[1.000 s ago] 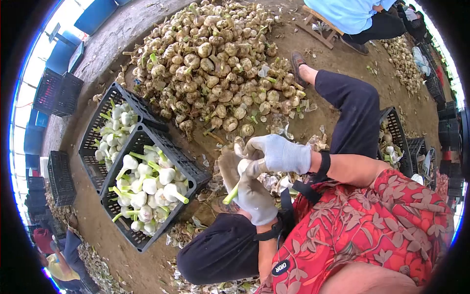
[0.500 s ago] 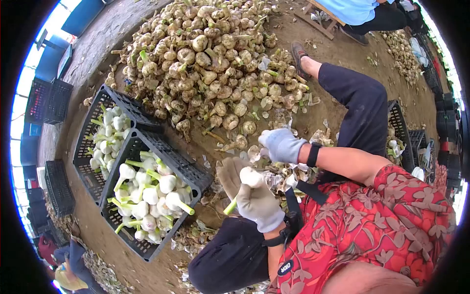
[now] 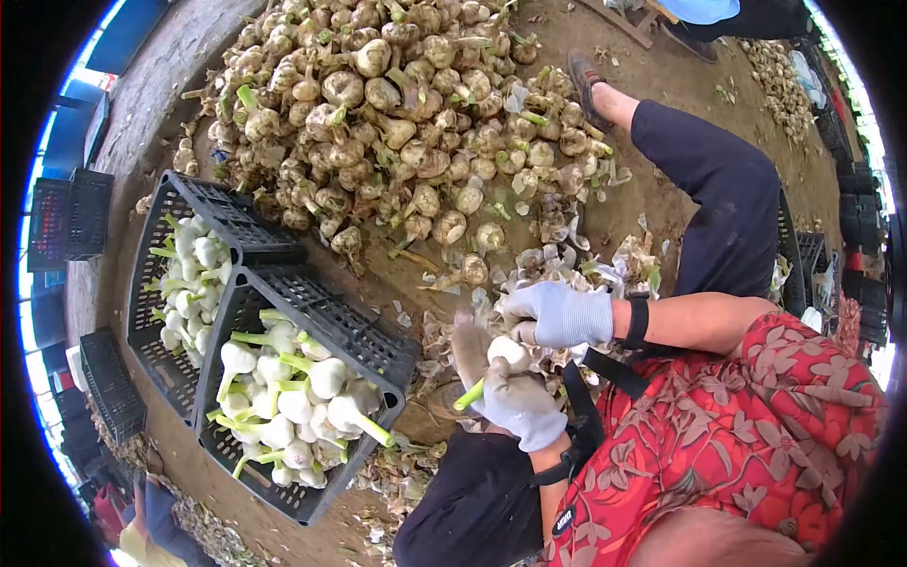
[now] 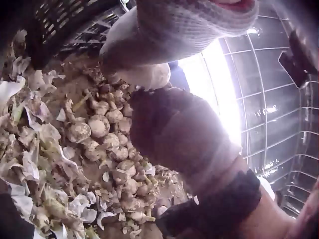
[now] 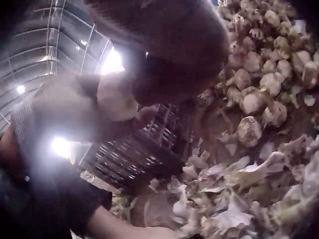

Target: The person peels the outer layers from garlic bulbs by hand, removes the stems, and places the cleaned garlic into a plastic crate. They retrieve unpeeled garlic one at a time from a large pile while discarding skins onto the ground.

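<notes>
In the head view my gloved left hand grips a white garlic bulb, its cut green stem sticking out toward the crates. My gloved right hand is at the bulb's upper side, thumb and fingers curled in against it. From the left wrist, the bulb shows between the right glove above and the left glove below. The right wrist view is dim; the bulb there lies between both gloves, with some fingertips hidden.
A black crate of white garlic stands left of my hands, with another crate behind it. A large heap of unpeeled garlic lies ahead. Loose skins cover the ground by my legs. Another person sits at the far right.
My right hand moved off the bulb toward the skins half a second ago and has come back against it. The left hand has kept hold of the bulb throughout.
</notes>
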Demonstrator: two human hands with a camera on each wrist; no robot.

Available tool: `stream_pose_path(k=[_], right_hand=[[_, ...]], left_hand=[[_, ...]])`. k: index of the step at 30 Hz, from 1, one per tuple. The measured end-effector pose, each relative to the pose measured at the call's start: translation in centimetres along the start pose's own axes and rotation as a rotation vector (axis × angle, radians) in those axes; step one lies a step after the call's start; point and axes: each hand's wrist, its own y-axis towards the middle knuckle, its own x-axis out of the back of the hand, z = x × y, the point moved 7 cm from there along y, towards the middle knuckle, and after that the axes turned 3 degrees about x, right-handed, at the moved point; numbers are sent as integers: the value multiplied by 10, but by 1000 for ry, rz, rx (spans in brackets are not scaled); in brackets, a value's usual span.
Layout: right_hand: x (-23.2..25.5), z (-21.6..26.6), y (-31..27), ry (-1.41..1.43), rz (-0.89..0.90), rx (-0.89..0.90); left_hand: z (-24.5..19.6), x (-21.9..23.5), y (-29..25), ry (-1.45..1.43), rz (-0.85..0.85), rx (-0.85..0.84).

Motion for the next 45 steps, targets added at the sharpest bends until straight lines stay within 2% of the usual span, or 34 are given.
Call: stream_pose_path(k=[2,4,5,8,9,10,12,13,14,15,16,17,18,20,22,23,24,25,26,27,28,30,31,32,33,34,36,37,39,42,45], right_hand=[[-10,-13,4,-284,69,-74],[-29,-54,13,-567,164,-207],[-34,-73,17,-627,245,-213],[-33,-70,46,-811,-24,88],[-35,-63,58,-870,-59,198],[-37,-54,71,-888,-117,269],[-38,-40,92,-926,-255,421],[-45,-55,108,-1002,-126,265],[-52,-82,124,-923,89,0],[-45,-71,121,-925,306,-126],[-48,-71,122,-976,277,-87],[-39,-58,111,-897,308,-115],[-49,-91,115,-846,249,-195],[-30,-79,92,-571,94,-182],[-1,-61,63,-144,-36,-283],[7,-63,49,113,-148,-285],[4,-70,39,437,-177,-293],[12,-53,29,538,-239,-197],[17,-45,17,635,-297,-108],[29,-21,-2,544,-321,-109],[26,-9,-9,678,-318,-98],[42,7,-31,657,-355,-68],[46,17,-41,615,-309,-66],[54,24,-48,568,-266,-55],[59,27,-54,497,-226,-90],[61,24,-57,498,-214,-36],[68,24,-58,531,-128,149],[68,21,-60,574,-30,140],[76,29,-66,517,27,211],[83,41,-80,466,70,211],[89,42,-80,241,90,244]], left_hand=[[-4,-7,-1,-132,14,-12],[-17,-18,-7,-284,76,-21],[-23,-24,-8,-360,109,-32],[-20,-13,-9,-252,9,27],[-16,-12,-9,-367,-35,108],[-12,-7,-10,-243,-7,148],[-4,-6,-5,-305,-6,181],[0,-5,-5,-241,12,165],[4,-3,-5,-178,36,152],[7,3,0,10,62,101],[39,25,20,-92,193,105],[17,7,8,-97,143,121],[-3,-8,-6,-101,92,142],[-1,-6,-8,-56,107,41],[11,-2,0,-15,80,-12],[20,2,8,3,49,-14],[24,3,7,22,17,-17],[12,-15,-2,106,78,-55],[3,-29,-4,203,153,-180],[2,-36,-4,300,222,-297],[1,-42,-9,402,285,-409],[5,-44,-19,321,319,-406],[1,-47,-27,311,340,-429],[6,-48,-33,153,389,-340],[6,-49,-39,165,427,-280],[6,-50,-46,178,465,-222],[-3,-50,-56,221,459,-321],[-8,-51,-59,243,458,-373],[-16,-52,-67,264,466,-440],[-27,-58,-77,347,461,-475],[-25,-64,-84,254,499,-360]])
